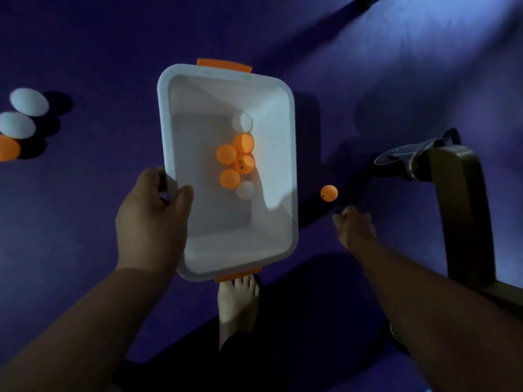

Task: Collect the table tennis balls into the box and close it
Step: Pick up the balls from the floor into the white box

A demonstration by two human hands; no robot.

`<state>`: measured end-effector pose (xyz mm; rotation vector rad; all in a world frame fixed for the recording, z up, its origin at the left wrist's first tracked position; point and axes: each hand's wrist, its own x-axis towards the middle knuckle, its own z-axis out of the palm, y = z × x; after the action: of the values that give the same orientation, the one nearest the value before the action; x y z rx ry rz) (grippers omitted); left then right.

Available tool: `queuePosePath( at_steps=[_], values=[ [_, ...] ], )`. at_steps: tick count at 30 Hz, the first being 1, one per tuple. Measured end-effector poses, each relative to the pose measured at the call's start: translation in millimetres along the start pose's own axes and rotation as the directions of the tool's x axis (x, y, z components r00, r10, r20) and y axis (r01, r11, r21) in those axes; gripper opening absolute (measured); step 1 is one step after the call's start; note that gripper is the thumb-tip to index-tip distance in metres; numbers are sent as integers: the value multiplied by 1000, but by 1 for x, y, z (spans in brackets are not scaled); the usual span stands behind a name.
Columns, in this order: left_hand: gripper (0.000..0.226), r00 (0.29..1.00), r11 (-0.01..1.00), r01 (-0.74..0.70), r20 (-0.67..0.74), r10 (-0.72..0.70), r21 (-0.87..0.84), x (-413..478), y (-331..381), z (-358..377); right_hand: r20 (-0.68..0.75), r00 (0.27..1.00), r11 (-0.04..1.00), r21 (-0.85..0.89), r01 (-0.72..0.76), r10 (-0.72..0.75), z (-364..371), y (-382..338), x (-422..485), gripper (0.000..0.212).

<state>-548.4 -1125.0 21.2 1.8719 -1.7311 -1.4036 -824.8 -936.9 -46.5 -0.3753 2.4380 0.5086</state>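
A white plastic box with orange latches is held above the purple floor, open, with no lid in view. Several balls lie inside it, orange ones and two white ones. My left hand grips the box's left rim. My right hand reaches down toward a loose orange ball on the floor just right of the box; its fingers are apart and stop short of the ball. At the far left lie two white balls and one orange ball.
A wooden chair leg with something grey and shiny draped at its top stands at the right. My bare foot shows below the box. Purple floor covering spreads all around, with a dark shadow near my feet.
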Motion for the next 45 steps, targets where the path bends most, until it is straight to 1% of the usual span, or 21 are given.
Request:
queuePosePath(
  at_steps=[2,3,5,9,12,14,15,17,19,20,22,24,25,29,30,32,34,36,38,42,45],
  values=[
    [9,1000,999,24,-1,-24,-23,-2,-1,-2,-122,991,998,-33,51,-55,-6,-14,-5,36],
    [9,999,999,36,3,-35,-39,-4,-2,-3,-174,984,999,-11,45,-46,-8,-20,-5,40],
    [9,999,997,49,10,-49,-61,-5,-5,-5,-232,973,994,98,40,-17,-9,-34,-2,46],
    [8,999,998,42,-14,-43,-49,-3,-15,-5,-145,989,989,148,4,18,-5,-59,3,45],
    [8,999,998,42,-17,-43,-49,-1,-19,-9,-139,988,982,188,-36,62,-2,-66,-4,44],
    [9,999,997,50,-12,-51,-57,-2,-19,-14,-211,977,976,217,29,18,-3,-70,-16,43],
    [9,998,997,54,-11,-55,-56,-3,-19,-18,-286,957,961,247,120,-46,-4,-72,-24,41],
    [9,997,996,69,-16,-70,-53,-5,-16,-27,-466,866,878,318,358,-184,-11,-79,-46,40],
    [8,995,993,96,-26,-98,-63,-10,-9,-40,-600,756,749,368,551,-262,-25,-88,-75,45],
    [8,993,991,111,-30,-114,-73,-13,-5,-48,-647,705,683,376,626,-290,-35,-93,-92,46],
    [9,989,986,140,-35,-144,-95,-19,5,-66,-707,600,576,331,747,-373,-53,-102,-130,46],
    [9,986,982,154,-41,-159,-108,-24,14,-87,-706,516,497,263,827,-484,-69,-115,-169,45],
    [9,987,982,150,-45,-155,-112,-26,18,-99,-683,486,466,236,853,-545,-76,-123,-185,46],
    [9,987,986,119,-93,-130,-114,-34,28,-151,-469,359,329,148,933,-807,-98,-159,-239,51],
    [9,986,985,119,-106,-133,-125,-36,29,-166,-431,331,313,114,943,-840,-102,-169,-251,52],
    [9,980,980,126,-137,-147,-151,-39,28,-196,-436,295,293,75,953,-850,-111,-188,-274,47],
    [18,965,976,145,-195,-176,-163,-42,25,-227,-487,303,293,100,951,-819,-119,-210,-298,39],
    [25,940,966,192,-249,-232,-174,-47,19,-258,-523,351,314,162,936,-777,-124,-234,-320,36],
    [25,910,949,249,-288,-298,-193,-53,10,-289,-533,403,339,218,915,-744,-127,-258,-339,38],
    [18,849,907,339,-334,-409,-248,-62,-17,-340,-468,490,423,248,872,-736,-127,-307,-365,36],
    [17,805,880,391,-365,-469,-268,-63,-40,-368,-428,530,468,249,848,-732,-118,-343,-370,38]
  ],
)
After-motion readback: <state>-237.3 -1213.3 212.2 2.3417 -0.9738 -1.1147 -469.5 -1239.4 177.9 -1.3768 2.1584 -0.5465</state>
